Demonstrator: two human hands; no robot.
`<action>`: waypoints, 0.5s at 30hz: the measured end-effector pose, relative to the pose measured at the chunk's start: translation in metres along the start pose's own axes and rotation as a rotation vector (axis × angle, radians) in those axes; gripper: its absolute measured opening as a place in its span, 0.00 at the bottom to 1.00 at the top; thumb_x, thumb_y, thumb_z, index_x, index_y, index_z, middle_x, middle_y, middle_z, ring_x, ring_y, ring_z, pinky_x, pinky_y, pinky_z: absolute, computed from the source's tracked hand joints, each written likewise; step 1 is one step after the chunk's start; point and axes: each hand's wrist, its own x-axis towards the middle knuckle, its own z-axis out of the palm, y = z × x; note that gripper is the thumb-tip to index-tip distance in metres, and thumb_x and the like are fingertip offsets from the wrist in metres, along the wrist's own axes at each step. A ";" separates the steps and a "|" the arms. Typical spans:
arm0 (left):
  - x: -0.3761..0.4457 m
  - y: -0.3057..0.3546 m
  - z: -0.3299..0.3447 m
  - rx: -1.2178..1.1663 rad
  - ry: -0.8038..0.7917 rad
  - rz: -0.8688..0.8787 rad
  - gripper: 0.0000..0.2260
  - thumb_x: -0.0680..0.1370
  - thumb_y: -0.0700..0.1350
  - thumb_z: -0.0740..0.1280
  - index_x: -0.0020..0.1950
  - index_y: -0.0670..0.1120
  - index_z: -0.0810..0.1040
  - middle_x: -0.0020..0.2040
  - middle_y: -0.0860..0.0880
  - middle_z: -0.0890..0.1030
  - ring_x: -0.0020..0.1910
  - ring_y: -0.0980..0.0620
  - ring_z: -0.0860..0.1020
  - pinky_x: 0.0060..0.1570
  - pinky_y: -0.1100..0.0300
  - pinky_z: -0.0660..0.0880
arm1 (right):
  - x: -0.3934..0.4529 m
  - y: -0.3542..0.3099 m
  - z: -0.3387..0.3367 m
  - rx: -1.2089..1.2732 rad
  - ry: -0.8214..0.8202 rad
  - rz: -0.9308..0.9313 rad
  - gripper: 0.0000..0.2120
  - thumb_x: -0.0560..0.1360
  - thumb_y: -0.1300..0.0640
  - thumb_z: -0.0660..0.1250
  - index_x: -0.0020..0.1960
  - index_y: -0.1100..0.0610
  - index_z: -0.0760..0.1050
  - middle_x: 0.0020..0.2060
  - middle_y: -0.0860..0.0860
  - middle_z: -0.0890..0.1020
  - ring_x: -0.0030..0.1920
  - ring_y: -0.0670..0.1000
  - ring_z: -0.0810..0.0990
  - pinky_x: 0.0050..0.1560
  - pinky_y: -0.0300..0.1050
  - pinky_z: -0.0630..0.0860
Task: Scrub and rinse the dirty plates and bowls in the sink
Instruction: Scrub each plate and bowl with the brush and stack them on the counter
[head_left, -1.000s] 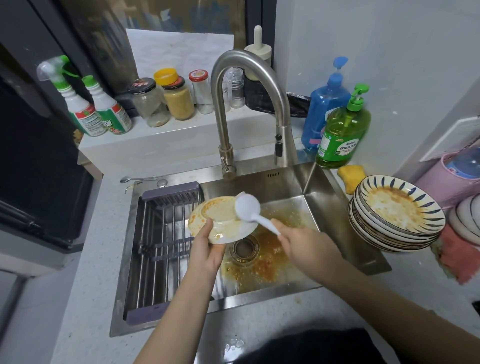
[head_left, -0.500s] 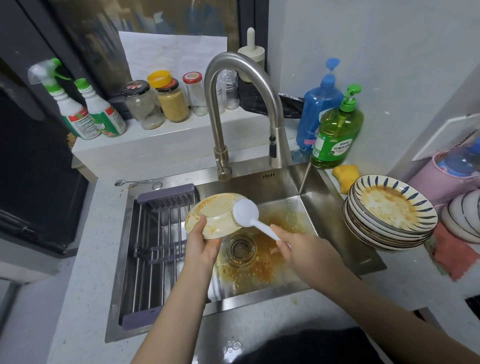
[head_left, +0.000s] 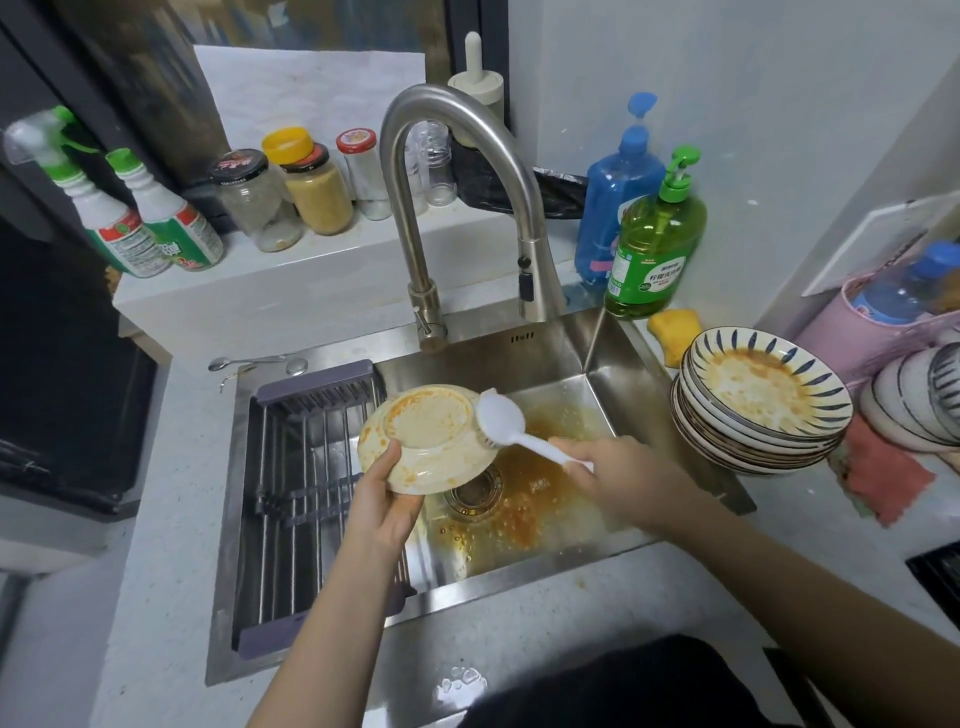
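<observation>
Both hands over sink (head_left: 597, 358): left (head_left: 382, 506) grips bowl (head_left: 426, 441), right (head_left: 618, 478) holds brush (head_left: 501, 415).

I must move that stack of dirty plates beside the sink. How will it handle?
The stack of plates probably feels heavy and breakable, being many glazed dishes. The greasy orange residue suggests slippery rims. It overhangs the sink edge, so a push might tip it.

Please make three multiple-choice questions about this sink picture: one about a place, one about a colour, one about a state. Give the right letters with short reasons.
1. Where is the stack of dirty plates?
A. on the counter right of the sink
B. inside the sink
C. on the window ledge

2. What colour is the scrub brush?
A. green
B. white
C. black

3. How is the bowl held?
A. underside facing up
B. upright and full
C. lying in the sink

Answers: 1 A, it stands beside the sink rim; 2 B, head and handle are white; 3 A, the left hand shows its base ring.
</observation>
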 end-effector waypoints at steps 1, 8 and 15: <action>0.000 -0.001 -0.002 0.009 -0.023 -0.019 0.55 0.47 0.37 0.85 0.72 0.38 0.67 0.62 0.37 0.79 0.60 0.40 0.78 0.50 0.41 0.79 | 0.004 0.008 -0.002 0.031 0.007 0.053 0.18 0.82 0.54 0.54 0.70 0.48 0.69 0.37 0.48 0.78 0.29 0.43 0.69 0.27 0.36 0.63; -0.012 -0.007 0.004 0.080 -0.017 -0.080 0.39 0.60 0.35 0.79 0.69 0.37 0.69 0.57 0.37 0.81 0.52 0.41 0.83 0.46 0.42 0.81 | -0.002 0.014 -0.005 0.058 -0.069 -0.008 0.17 0.81 0.55 0.55 0.68 0.48 0.72 0.43 0.51 0.81 0.34 0.46 0.73 0.31 0.38 0.66; -0.018 -0.026 0.015 0.138 -0.024 -0.095 0.45 0.48 0.35 0.84 0.63 0.36 0.72 0.56 0.36 0.82 0.51 0.41 0.83 0.47 0.43 0.80 | 0.001 0.039 -0.008 0.128 -0.133 0.019 0.17 0.81 0.55 0.55 0.68 0.47 0.71 0.41 0.47 0.79 0.36 0.44 0.74 0.32 0.36 0.66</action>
